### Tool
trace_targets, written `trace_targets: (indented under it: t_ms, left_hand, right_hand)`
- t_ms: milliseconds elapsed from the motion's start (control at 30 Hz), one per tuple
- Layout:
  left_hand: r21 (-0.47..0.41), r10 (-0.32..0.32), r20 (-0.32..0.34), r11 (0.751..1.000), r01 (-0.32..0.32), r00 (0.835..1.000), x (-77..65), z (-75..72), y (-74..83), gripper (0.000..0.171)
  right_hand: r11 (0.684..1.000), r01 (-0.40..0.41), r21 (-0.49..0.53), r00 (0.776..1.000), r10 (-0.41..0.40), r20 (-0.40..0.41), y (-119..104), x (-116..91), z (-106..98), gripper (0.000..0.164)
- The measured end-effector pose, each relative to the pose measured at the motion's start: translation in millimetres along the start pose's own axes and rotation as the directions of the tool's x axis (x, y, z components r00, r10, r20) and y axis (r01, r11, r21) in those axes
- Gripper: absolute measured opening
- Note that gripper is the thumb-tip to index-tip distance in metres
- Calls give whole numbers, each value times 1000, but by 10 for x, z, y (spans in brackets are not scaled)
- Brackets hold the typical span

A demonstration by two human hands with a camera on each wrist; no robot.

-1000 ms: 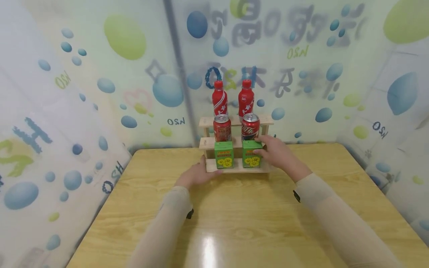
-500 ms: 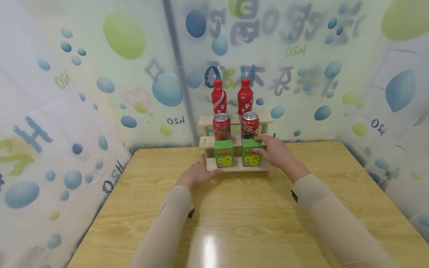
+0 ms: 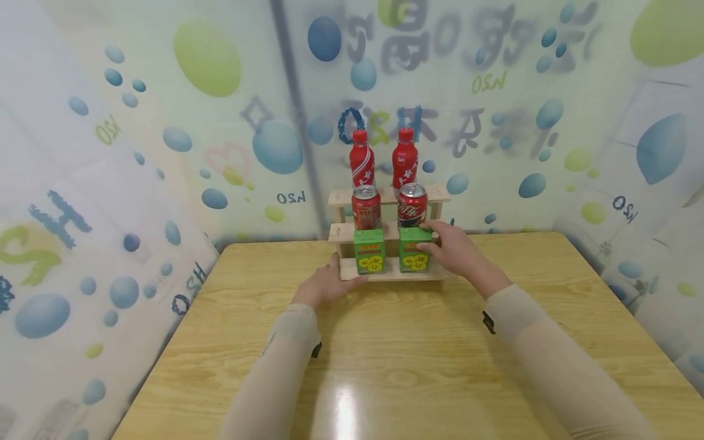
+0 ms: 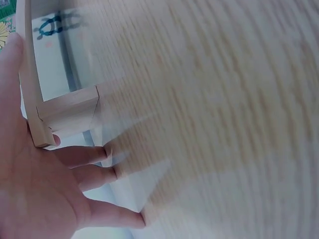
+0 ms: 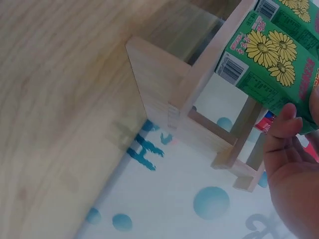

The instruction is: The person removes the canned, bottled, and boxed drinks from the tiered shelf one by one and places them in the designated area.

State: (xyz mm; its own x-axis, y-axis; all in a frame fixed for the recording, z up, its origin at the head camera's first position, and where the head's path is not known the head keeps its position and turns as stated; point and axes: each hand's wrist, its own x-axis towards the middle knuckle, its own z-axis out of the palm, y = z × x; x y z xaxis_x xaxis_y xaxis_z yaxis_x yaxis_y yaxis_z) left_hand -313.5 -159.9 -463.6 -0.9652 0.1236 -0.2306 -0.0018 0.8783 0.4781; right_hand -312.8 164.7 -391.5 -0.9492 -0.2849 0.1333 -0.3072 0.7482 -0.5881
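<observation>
1. Green carton, right one of two, mid-frame in the head view, stands low on the wooden rack, pinched by the right hand; a jerk could topple the can behind.
2. Left wrist view, lower left: left hand, fingers wide; slackening might let the rack slide.
3. Right wrist view, upper right: uneven pinching could tip the carton.

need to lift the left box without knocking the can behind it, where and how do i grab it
Probably pinch the left box by its left and right sides, near the top, from the front: it stands upright on the lowest shelf, with a gap before the right box, while the can sits behind, one shelf up.
</observation>
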Motion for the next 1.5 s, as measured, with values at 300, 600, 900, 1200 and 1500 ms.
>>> trace_targets:
  t_ms: [300,600,900,1200,1500]
  left_hand:
    - [22,-10,-11,1000,11,1000,16,20,-7,137]
    - [35,-24,-13,999,25,1000,-1,4,1,135]
    - [57,-16,-21,998,17,1000,-39,0,31,132]
    - [54,-15,-25,998,16,1000,-41,0,31,132]
    - [41,-31,-9,999,32,999,-6,17,16,135]
  right_hand:
    - [996,67,56,998,-66,-12,49,-83,-78,45]
    - [993,89,76,996,-86,-37,272,-359,-453,45]
    - [1000,30,9,996,-29,-79,426,-412,-917,48]
    - [999,-40,-29,999,40,-30,654,-257,-1116,53]
    - [995,-103,4,993,102,65,1116,-41,-925,53]
